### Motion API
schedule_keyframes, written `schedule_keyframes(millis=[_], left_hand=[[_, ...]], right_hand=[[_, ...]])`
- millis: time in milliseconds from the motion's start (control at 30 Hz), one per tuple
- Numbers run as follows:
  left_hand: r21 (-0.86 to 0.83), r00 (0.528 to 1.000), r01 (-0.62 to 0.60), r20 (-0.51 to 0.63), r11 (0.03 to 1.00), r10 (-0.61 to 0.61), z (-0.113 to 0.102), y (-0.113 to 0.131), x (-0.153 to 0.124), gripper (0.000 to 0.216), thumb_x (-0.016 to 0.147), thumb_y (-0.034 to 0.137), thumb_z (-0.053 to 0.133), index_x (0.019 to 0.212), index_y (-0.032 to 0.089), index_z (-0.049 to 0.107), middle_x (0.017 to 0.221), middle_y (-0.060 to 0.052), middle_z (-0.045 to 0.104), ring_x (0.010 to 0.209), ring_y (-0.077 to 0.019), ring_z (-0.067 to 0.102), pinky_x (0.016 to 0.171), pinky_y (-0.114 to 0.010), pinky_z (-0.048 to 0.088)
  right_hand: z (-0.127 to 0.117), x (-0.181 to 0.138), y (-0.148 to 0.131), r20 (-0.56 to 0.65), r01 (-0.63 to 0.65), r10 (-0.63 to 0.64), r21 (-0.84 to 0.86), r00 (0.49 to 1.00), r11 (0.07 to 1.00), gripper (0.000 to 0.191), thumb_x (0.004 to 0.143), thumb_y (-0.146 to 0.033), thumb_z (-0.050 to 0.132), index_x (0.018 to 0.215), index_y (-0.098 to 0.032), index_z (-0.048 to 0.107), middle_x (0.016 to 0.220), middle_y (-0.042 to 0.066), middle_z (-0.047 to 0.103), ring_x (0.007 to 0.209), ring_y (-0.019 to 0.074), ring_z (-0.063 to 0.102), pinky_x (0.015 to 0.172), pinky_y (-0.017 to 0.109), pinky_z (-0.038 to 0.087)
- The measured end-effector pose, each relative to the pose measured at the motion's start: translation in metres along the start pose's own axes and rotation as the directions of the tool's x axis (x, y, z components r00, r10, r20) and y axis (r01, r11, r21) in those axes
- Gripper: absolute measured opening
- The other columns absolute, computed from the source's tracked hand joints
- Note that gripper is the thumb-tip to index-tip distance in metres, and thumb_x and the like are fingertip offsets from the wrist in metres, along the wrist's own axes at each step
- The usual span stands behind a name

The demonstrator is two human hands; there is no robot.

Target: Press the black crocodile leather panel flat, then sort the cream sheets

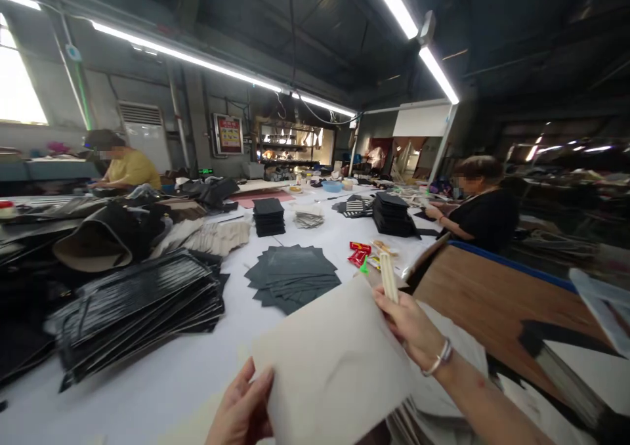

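Observation:
A large off-white sheet (pixel 335 360) is tilted up in front of me, with a faint crease across it. My left hand (pixel 243 402) grips its lower left edge between thumb and fingers. At the sheet's upper right edge is my right hand (pixel 411 330), closed around a few narrow cream-coloured strips (pixel 388 275) that stick up above the fingers. The right fingers also seem to touch the sheet's edge. Just beyond the sheet lies a fanned stack of dark grey square pieces (pixel 295 271). More pale sheets (pixel 450 340) lie under and beside my right forearm.
Glossy black panels (pixel 142 307) are piled on the left of the white table (pixel 236 340). Farther back stand two black stacks (pixel 268 216) (pixel 392 213) and red packets (pixel 359 253). A brown board (pixel 497 287) borders the right side. Co-workers sit at left (pixel 130 166) and right (pixel 485 205).

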State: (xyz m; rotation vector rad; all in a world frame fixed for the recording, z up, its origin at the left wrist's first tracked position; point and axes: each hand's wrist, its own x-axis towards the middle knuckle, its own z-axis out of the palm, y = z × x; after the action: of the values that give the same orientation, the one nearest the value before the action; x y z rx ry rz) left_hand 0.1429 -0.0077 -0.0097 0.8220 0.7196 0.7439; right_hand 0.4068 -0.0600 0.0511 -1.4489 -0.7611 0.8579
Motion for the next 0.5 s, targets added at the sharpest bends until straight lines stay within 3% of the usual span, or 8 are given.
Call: schedule_keyframes(millis=[100, 267, 400, 500], left_hand=[[0.119, 0.991, -0.023, -0.132, 0.993, 0.038, -0.030, 0.009, -0.029, 0.052, 0.068, 0.049, 0.066, 0.107, 0.021, 0.046, 0.059, 0.004, 0.057, 0.049, -0.0135, 0.052, 0.040, -0.019, 0.037], [0.271, 0.940, -0.076, -0.301, 0.960, 0.159, -0.067, 0.017, -0.056, 0.053, 0.069, 0.055, 0.061, 0.105, 0.019, 0.046, 0.063, 0.002, 0.059, 0.054, -0.0159, 0.055, 0.045, -0.022, 0.042], [0.356, 0.899, -0.051, -0.392, 0.933, 0.198, -0.095, 0.016, -0.077, 0.048, 0.068, 0.058, 0.060, 0.093, 0.019, 0.050, 0.060, 0.002, 0.057, 0.050, -0.0143, 0.053, 0.041, -0.019, 0.036], [0.343, 0.866, 0.015, -0.474, 0.939, 0.159, -0.119, 0.006, -0.099, 0.048, 0.065, 0.063, 0.059, 0.082, 0.019, 0.052, 0.054, 0.002, 0.056, 0.044, -0.0129, 0.049, 0.038, -0.020, 0.035]], right_hand=[[0.036, 0.003, 0.027, 0.100, -0.094, 0.089, 0.042, 0.991, 0.995, 0.037, 0.063, -0.050, 0.064, 0.074, -0.019, 0.047, 0.043, -0.012, 0.029, 0.031, 0.0031, 0.016, 0.030, 0.018, 0.009], [0.080, -0.008, 0.048, 0.288, -0.226, 0.194, 0.080, 0.938, 0.971, 0.039, 0.061, -0.047, 0.069, 0.079, -0.017, 0.050, 0.047, -0.009, 0.040, 0.034, 0.0031, 0.025, 0.032, 0.018, 0.017], [0.109, -0.020, 0.065, 0.365, -0.305, 0.270, 0.042, 0.891, 0.951, 0.044, 0.056, -0.048, 0.072, 0.077, -0.018, 0.048, 0.036, -0.013, 0.031, 0.030, 0.0025, 0.018, 0.031, 0.017, 0.012], [0.128, -0.035, 0.093, 0.381, -0.329, 0.294, 0.030, 0.877, 0.944, 0.047, 0.051, -0.050, 0.074, 0.068, -0.020, 0.043, 0.041, -0.010, 0.040, 0.034, 0.0046, 0.033, 0.034, 0.017, 0.025]])
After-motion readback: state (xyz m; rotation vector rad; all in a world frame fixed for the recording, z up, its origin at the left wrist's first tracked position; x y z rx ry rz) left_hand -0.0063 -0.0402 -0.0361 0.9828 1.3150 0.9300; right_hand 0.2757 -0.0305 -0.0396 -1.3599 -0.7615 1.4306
